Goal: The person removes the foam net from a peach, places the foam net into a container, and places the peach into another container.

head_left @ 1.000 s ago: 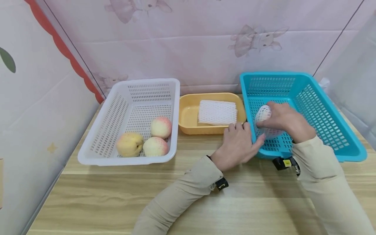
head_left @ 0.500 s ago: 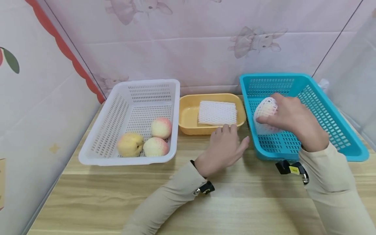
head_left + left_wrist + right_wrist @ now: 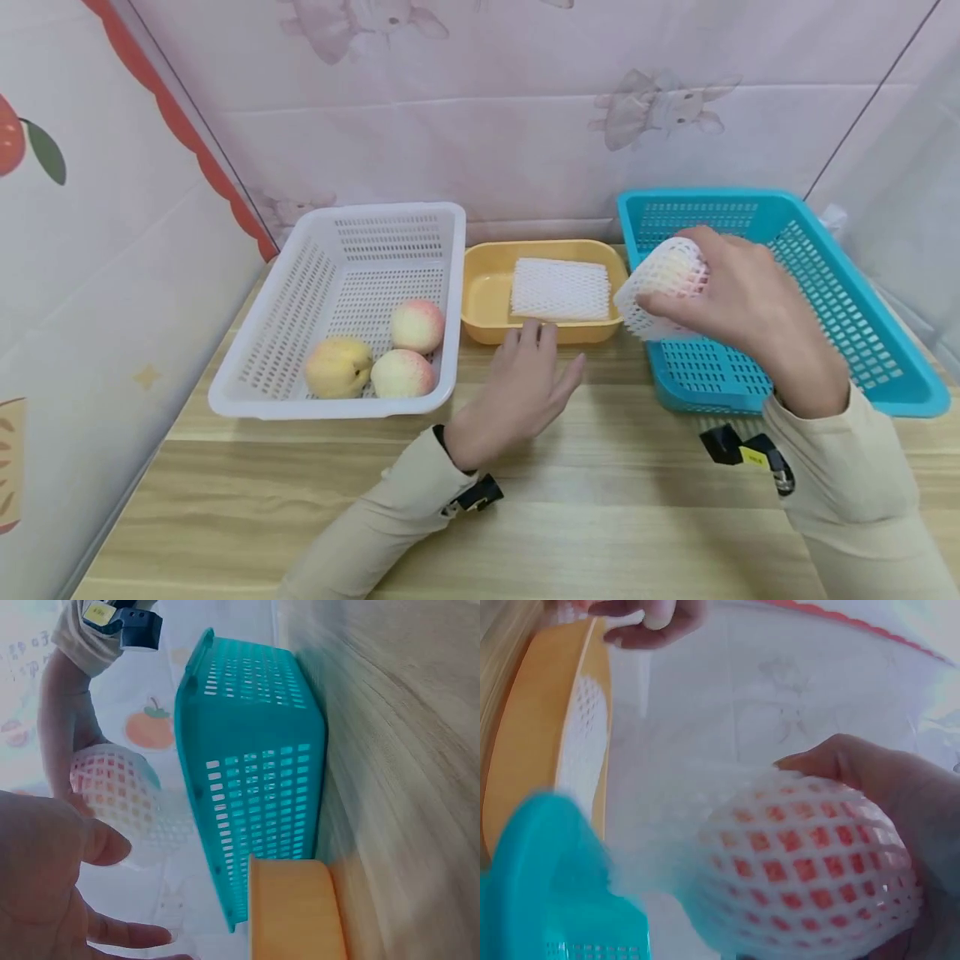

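My right hand (image 3: 750, 300) grips a peach (image 3: 671, 271) wrapped in a white foam net sleeve (image 3: 802, 862), lifted over the left side of the blue basket (image 3: 716, 392). Pink-red skin shows through the mesh in the right wrist view, and loose sleeve extends past the fruit. My left hand (image 3: 517, 392) holds nothing; its fingers reach forward, the tips overlapping the front rim of the yellow tray (image 3: 487, 329) in the head view. In that tray lie flat white foam net sleeves (image 3: 561, 289).
To the left stands a white basket (image 3: 247, 358) holding two pinkish peaches (image 3: 417, 325) and a yellow fruit (image 3: 339, 367). The three containers sit side by side on a wooden table (image 3: 570, 517), backed by a printed cloth (image 3: 487, 125).
My right hand has raised the sleeved peach from inside the blue basket up to its left rim. My left hand has moved left, from the blue basket's edge to before the yellow tray.
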The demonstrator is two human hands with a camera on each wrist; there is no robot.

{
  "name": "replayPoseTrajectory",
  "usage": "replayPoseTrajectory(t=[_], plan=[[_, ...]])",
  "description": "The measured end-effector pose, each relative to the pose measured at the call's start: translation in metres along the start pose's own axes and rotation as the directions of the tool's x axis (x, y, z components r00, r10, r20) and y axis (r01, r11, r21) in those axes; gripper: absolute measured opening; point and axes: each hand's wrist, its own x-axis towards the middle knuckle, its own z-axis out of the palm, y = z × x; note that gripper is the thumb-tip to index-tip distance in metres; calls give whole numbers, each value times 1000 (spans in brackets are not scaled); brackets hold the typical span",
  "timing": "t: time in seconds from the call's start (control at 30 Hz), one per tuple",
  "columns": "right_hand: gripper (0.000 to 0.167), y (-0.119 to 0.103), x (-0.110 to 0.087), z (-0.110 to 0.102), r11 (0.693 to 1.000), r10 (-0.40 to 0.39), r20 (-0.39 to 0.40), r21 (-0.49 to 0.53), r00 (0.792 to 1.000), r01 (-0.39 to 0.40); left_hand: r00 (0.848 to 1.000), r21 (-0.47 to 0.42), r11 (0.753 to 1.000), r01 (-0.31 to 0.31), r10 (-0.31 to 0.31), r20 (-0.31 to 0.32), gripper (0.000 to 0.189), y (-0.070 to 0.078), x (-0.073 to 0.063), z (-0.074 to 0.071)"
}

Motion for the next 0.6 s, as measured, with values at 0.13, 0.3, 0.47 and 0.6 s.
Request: replayPoseTrajectory(t=[0.13,0.3,0.47,0.6], plan=[[73,-12,-3,4,998,-29,0,62,1000,29,996,47,998,-51,55,-68,46,-4,-9,-7],[69,-25,-2,15,991,-87,12,107,996,85,984,95,992,-85,98,-150,41,-9,-15,-17],[67,-31,-3,27,985,-106,29,137,994,101,989,49,997,-66,72,-130,43,-13,-18,-18],[70,-35,-5,37,984,-121,54,136,991,113,994,5,1000,-31,31,-103,44,-18,-21,-15]])
